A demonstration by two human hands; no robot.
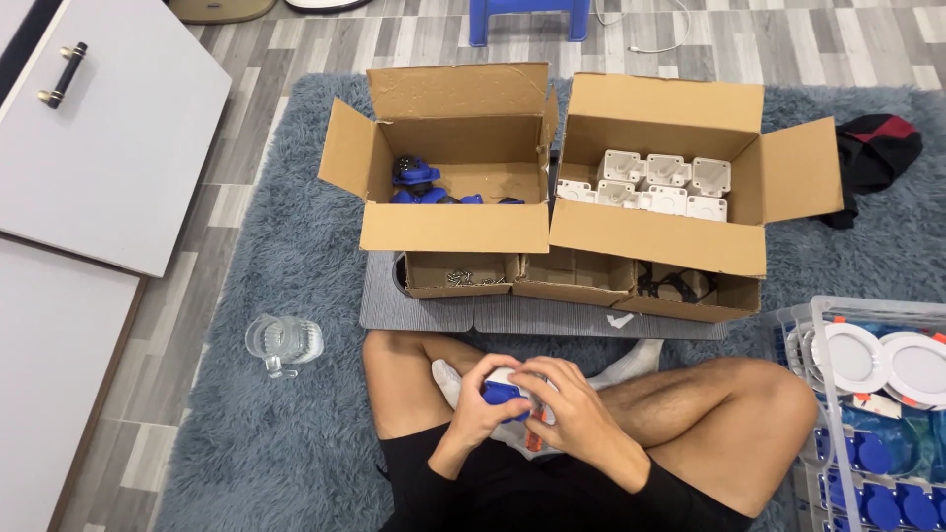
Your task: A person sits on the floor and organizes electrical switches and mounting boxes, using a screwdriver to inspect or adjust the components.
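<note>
head view shows the left hand (480, 406) and right hand (564, 402) curled together above crossed legs, both gripping a small blue and white part (505, 390), mostly hidden by fingers, so its long axis and facing cannot be told.

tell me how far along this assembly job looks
Done: cannot tell; no finished pile is clearly visible. In hand: left hand and right hand together grip a small blue-and-white part. Left: white housings fill the right cardboard box, and blue pieces remain in the left cardboard box.
</note>
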